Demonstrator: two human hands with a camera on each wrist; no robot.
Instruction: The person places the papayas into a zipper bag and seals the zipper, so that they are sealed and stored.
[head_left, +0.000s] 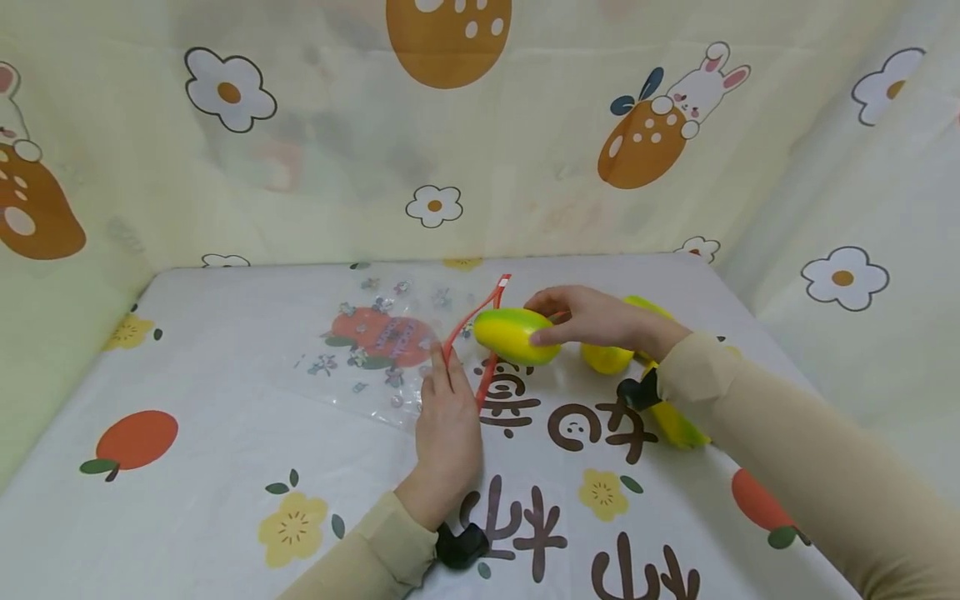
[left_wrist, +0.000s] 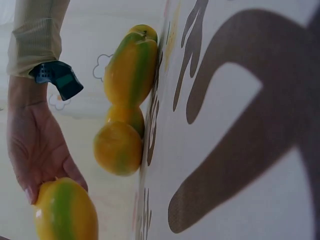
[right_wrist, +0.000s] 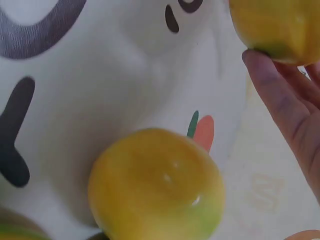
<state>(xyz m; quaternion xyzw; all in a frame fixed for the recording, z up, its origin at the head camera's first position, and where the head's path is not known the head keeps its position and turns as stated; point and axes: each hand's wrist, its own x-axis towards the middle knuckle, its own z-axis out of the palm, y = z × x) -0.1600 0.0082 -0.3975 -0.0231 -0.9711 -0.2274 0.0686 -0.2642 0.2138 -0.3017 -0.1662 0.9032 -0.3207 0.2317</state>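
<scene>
My right hand [head_left: 581, 317] grips a yellow-green mango [head_left: 510, 335] by one end, thumb on the near side, and holds it at the mouth of a clear plastic bag [head_left: 352, 392]. The bag lies flat, has a printed pattern and a red-edged opening. My left hand [head_left: 450, 417] is at that opening, fingers extended along the red edge [head_left: 468, 317], which stands apart from the lower edge; its thumb is hidden. In the left wrist view the held mango [left_wrist: 67, 212] hangs from the right fingertips. The right wrist view shows the same mango [right_wrist: 280, 30] at the top right.
More mangoes lie on the table under and beside my right forearm: one yellow [head_left: 607, 358], one behind the arm [head_left: 648, 307], one nearer [head_left: 678, 425]. A printed cloth [head_left: 225, 467] covers the table. Patterned curtains [head_left: 315, 167] stand at the back and sides.
</scene>
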